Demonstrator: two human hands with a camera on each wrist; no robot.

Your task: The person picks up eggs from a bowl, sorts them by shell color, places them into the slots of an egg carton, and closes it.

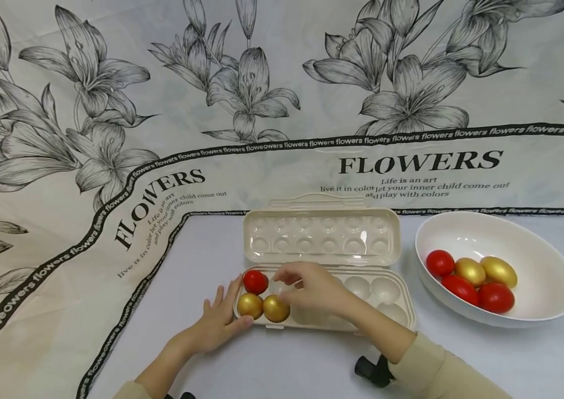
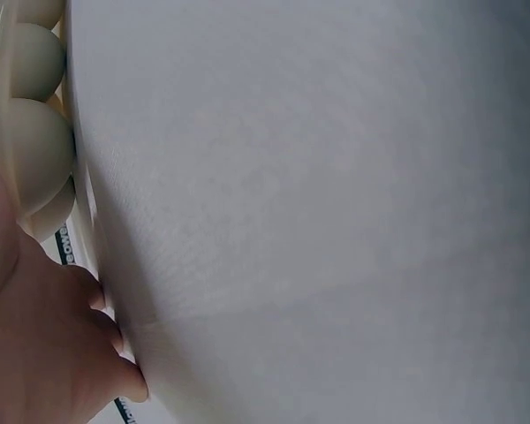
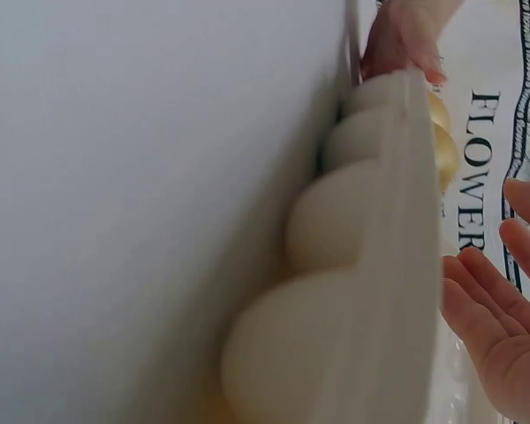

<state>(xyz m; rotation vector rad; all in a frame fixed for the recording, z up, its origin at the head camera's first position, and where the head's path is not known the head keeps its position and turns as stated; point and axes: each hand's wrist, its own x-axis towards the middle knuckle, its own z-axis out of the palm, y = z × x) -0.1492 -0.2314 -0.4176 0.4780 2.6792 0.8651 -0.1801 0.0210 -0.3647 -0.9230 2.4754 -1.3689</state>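
Observation:
A cream egg carton point(image 1: 322, 326) lies with its lid point(image 1: 322, 259) folded back. At its left end sit a red egg point(image 1: 255, 282), a gold egg point(image 1: 250, 306) and a second gold egg point(image 1: 276, 308). My left hand point(image 1: 214, 327) rests at that end, fingers spread along the side and thumb by the front corner. Over the carton, my right hand point(image 1: 319, 288) hangs beside the second gold egg, its fingertips overlapping that egg in the head view. The right wrist view shows the right hand's fingers point(image 3: 486, 309) loosely bent around nothing, with rounded cups point(image 3: 336, 212) under the carton.
A white oval bowl point(image 1: 551, 277) stands to the right of the carton, holding three red eggs point(image 1: 495, 297) and two gold eggs point(image 1: 498, 271). Behind the carton rises a flower-printed cloth point(image 1: 282, 177). A black device point(image 1: 374, 371) sits at my right wrist.

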